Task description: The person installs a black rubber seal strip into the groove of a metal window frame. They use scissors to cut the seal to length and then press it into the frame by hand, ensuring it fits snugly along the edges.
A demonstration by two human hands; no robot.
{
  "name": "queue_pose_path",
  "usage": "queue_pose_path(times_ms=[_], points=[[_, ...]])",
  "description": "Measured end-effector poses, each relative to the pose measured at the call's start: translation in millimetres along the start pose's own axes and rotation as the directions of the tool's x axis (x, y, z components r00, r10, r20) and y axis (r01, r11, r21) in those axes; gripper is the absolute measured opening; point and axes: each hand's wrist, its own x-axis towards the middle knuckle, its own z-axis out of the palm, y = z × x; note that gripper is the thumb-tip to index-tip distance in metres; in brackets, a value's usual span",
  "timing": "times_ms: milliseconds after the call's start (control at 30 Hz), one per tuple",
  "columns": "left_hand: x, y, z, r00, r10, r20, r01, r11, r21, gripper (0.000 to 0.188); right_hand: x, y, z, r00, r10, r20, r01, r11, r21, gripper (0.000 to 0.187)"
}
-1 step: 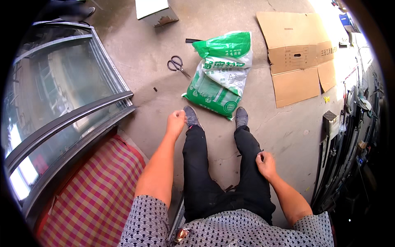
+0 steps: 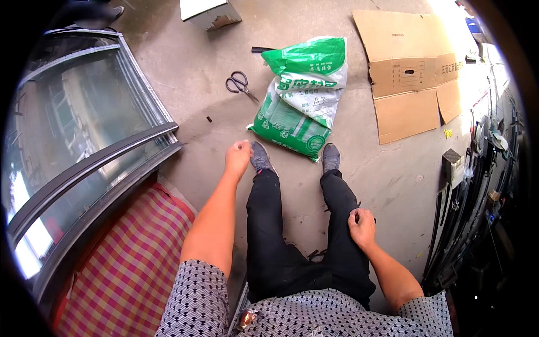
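Note:
My left hand (image 2: 238,157) is held in the air beside my left shoe (image 2: 260,157), its fingers curled into a pinch. Whatever it grips, if anything, is too small to see. By my right knee, my right hand (image 2: 362,227) is closed as well, with small dark bits showing at its fingers; I cannot make out what they are. In front of my shoes lies a green and white plastic sack (image 2: 303,101), its upper part folded over. Scissors (image 2: 241,84) with dark loop handles rest on the floor to the left of the sack.
Framed glass panels (image 2: 90,106) stand at left above a red checked cloth (image 2: 129,247). Flattened cardboard (image 2: 407,106) lies at right, a white box (image 2: 210,14) at the far side. Long dark strips (image 2: 466,213) line the right edge. A small black piece (image 2: 209,119) is on the floor.
The view has shifted slightly. My left hand is a little higher and further left in the picture; both hands keep their closed shape. The sack and scissors stay in place on the floor.

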Motion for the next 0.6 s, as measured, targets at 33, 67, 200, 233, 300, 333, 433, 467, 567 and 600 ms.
queue_pose_path(times_ms=[33,67,200,233,300,333,433,467,567,600], points=[[45,2,4,1.0,0.008,0.001,-0.008,1.0,0.014,0.035,-1,-9,17,0.996,-0.018,-0.083,0.011,0.996,-0.086,0.009],[87,4,10,1.0,0.008,-0.002,-0.007,1.0,0.029,0.035,-2,-21,31,0.987,-0.05,-0.151,0.025,0.986,-0.163,0.007],[227,-11,25,1.0,-0.014,-0.027,0.017,0.996,0.088,0.038,15,-51,55,0.986,-0.067,-0.153,0.037,0.981,-0.189,0.007],[259,-20,27,0.998,0.006,-0.059,0.0,0.995,0.103,0.041,21,-57,59,0.985,-0.076,-0.154,0.047,0.982,-0.183,0.008],[304,-34,40,0.997,-0.007,-0.08,0.008,1.0,0.004,0.049,27,-61,62,0.984,-0.067,-0.164,0.037,0.983,-0.178,0.009],[322,-41,49,0.996,-0.032,-0.084,0.03,0.999,-0.028,0.052,29,-62,62,0.984,-0.058,-0.166,0.028,0.983,-0.179,0.01],[347,-46,71,0.993,-0.111,-0.051,0.101,0.982,-0.162,0.058,35,-66,61,0.984,-0.035,-0.177,0.0,0.98,-0.197,0.012],[340,-29,81,0.99,-0.14,-0.008,0.134,0.962,-0.236,0.06,37,-65,60,0.983,-0.018,-0.184,-0.02,0.978,-0.206,0.012],[349,-28,88,0.98,-0.197,0.024,0.189,0.891,-0.412,0.048,41,-63,58,0.984,-0.026,-0.179,-0.014,0.975,-0.222,0.014],[354,-30,86,0.98,-0.196,0.029,0.188,0.873,-0.449,0.043,43,-63,57,0.985,-0.034,-0.17,-0.005,0.975,-0.223,0.014]])
